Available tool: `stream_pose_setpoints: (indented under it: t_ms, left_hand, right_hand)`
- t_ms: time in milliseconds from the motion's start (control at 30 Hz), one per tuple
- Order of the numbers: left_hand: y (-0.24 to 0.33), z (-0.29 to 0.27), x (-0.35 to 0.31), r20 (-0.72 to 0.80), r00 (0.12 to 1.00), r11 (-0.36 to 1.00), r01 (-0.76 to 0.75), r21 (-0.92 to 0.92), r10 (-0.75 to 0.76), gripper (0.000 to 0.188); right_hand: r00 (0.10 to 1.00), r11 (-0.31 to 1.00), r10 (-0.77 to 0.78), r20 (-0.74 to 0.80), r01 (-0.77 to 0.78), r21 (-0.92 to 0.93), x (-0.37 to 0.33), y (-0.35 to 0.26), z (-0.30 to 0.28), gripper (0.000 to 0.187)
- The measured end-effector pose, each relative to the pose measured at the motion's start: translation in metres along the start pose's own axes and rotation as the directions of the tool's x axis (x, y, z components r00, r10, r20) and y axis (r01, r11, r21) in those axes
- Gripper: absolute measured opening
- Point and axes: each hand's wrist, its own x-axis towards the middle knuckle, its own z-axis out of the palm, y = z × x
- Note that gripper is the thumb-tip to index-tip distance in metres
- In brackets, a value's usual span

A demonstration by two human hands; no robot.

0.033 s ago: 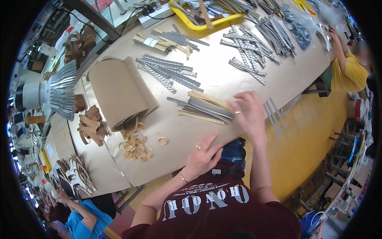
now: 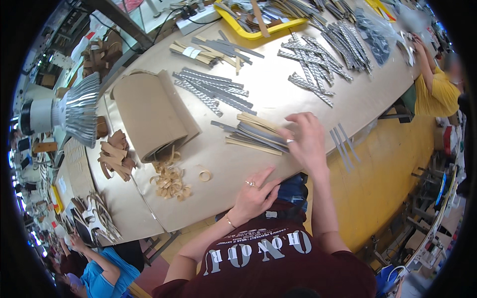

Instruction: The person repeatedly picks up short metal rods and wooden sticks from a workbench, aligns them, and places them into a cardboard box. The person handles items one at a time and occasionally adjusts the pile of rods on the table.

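Note:
A loose pile of narrow tan and grey strips [image 2: 256, 133] lies on the paper-covered table near its front edge. My right hand [image 2: 309, 141] is over the right-hand ends of this pile, its fingers bent but apart. How firmly its fingertips touch the strips is hidden. My left hand [image 2: 253, 196] rests at the table's front edge, palm down with fingers stretched out, holding nothing. To the right, a few separate grey strips [image 2: 344, 147] stick out over the table edge. Behind the pile lies a bunch of grey and silver braided strips [image 2: 213, 89].
A large brown roll [image 2: 149, 114] stands left, with curled tan shavings [image 2: 171, 181] and brown scraps [image 2: 117, 156] by it. More braided strips [image 2: 313, 62] and a yellow tray [image 2: 253, 36] lie farther back. A metal-finned lamp [image 2: 79, 111] juts in. Co-workers sit at both ends.
My right hand has shifted slightly left over the ends of the strips. My left hand stays at the table edge.

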Motion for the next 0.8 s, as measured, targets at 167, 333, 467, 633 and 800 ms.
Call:
stream_pose_setpoints:
  t_ms: [167, 333, 467, 633, 800]
  left_hand:
    - [-0.006, 0.003, 0.003, -0.026, 0.999, 1.000, -0.021, -0.004, 0.021, 0.025]
    - [-0.007, 0.003, 0.001, -0.024, 1.000, 1.000, -0.016, -0.010, 0.016, 0.024]
    - [-0.009, 0.003, 0.001, -0.020, 1.000, 0.999, -0.022, -0.041, 0.021, 0.024]
    - [-0.009, -0.006, 0.004, -0.018, 0.997, 0.958, 0.067, -0.278, -0.075, 0.027]
    - [-0.006, -0.044, 0.023, -0.091, 0.951, 0.856, 0.221, -0.468, -0.295, 0.032]
  right_hand:
    - [0.994, 0.998, 0.045, 0.101, -0.041, -0.040, 0.031, -0.026, 0.022, 0.028]
    - [0.977, 0.997, 0.053, 0.205, -0.042, -0.059, 0.034, -0.026, 0.019, 0.022]
    - [0.984, 0.999, -0.018, 0.177, 0.025, -0.039, 0.032, -0.021, 0.016, 0.014]
    - [0.996, 0.996, -0.086, 0.030, 0.086, -0.020, 0.034, -0.025, 0.003, 0.012]
    - [0.963, 0.907, 0.075, 0.259, -0.174, 0.384, 0.034, -0.044, -0.027, 0.012]
